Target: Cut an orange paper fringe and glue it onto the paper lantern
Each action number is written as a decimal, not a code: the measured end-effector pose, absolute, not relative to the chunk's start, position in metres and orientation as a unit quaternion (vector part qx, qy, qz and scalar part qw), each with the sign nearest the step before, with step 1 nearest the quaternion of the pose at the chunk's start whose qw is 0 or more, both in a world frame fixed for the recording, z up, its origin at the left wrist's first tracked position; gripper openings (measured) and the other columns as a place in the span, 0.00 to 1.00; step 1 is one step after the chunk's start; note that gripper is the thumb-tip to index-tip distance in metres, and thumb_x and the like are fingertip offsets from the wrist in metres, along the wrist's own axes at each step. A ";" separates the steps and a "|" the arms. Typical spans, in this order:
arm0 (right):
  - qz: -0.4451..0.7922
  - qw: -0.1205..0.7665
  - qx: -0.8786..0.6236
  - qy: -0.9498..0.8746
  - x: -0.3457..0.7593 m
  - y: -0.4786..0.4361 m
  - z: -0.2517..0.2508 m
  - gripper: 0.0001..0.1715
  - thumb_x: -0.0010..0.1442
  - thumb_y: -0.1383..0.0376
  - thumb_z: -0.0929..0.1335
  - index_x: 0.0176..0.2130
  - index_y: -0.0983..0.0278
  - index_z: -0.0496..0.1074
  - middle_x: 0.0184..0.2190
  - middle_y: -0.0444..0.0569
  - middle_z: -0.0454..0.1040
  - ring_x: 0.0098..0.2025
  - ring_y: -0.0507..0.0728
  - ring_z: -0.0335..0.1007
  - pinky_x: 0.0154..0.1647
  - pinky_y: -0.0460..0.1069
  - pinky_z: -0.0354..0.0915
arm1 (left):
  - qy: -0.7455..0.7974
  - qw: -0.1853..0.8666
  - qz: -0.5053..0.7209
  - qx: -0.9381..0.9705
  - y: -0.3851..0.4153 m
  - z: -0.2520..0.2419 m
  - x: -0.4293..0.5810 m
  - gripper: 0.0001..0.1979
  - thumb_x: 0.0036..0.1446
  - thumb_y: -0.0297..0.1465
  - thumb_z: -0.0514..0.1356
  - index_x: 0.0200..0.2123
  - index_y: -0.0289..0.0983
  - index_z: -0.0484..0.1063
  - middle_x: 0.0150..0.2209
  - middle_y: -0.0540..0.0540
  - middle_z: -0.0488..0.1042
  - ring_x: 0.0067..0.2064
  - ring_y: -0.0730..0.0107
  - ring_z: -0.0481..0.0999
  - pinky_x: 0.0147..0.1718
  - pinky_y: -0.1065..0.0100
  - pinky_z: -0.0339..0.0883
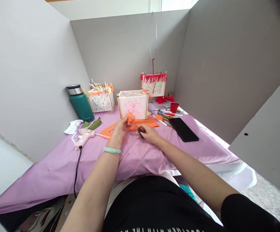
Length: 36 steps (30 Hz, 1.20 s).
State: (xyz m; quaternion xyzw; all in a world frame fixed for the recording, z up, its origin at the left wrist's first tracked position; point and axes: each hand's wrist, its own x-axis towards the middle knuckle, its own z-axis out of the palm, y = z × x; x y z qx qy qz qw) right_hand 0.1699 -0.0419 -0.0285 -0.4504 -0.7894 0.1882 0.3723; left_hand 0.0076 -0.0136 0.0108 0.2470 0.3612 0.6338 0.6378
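My left hand [121, 128] pinches a small piece of orange paper [129, 117], whose right edge looks fringed. Around the handles of dark-handled scissors [139, 130] my right hand [149, 132] is closed, and the blades reach up to the paper's edge. Under and beside both hands lie larger orange paper sheets [149, 122]. Just behind the hands stands a white box-shaped lantern [128, 109] with wooden sticks at its corners and a pink flower drawn on the front. Whether the blades are apart is too small to tell.
A pink glue gun [84, 138] with a black cord lies left, near a teal bottle [82, 106] and a decorated lantern [101, 100]. Right are a black phone [183, 129], a red cup [174, 107] and markers. A red-fringed lantern [154, 85] hangs behind; grey panels enclose the table.
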 end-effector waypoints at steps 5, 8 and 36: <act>0.193 0.379 -0.449 -0.786 0.170 -0.044 -0.027 0.21 0.52 0.50 0.68 0.39 0.63 0.70 0.24 0.42 0.70 0.27 0.50 0.63 0.27 0.43 0.54 | 0.352 0.637 0.633 0.264 -0.011 0.008 0.007 0.05 0.52 0.23 0.59 0.25 0.34 0.66 0.19 0.53 0.68 0.16 0.81 0.62 0.23 0.73 0.66; 0.197 0.381 -0.450 -0.784 0.171 -0.044 -0.027 0.21 0.52 0.51 0.68 0.39 0.63 0.70 0.24 0.42 0.70 0.26 0.50 0.63 0.27 0.43 0.54 | 0.347 0.638 0.628 0.280 -0.010 0.006 0.006 0.05 0.51 0.23 0.60 0.26 0.34 0.66 0.20 0.53 0.68 0.16 0.81 0.63 0.23 0.72 0.67; 0.190 0.382 -0.448 -0.785 0.170 -0.039 -0.031 0.19 0.53 0.52 0.68 0.38 0.63 0.70 0.23 0.41 0.69 0.25 0.49 0.63 0.26 0.43 0.53 | 0.351 0.639 0.611 0.308 -0.007 0.001 0.005 0.06 0.49 0.23 0.61 0.26 0.34 0.65 0.19 0.54 0.66 0.16 0.81 0.64 0.21 0.73 0.65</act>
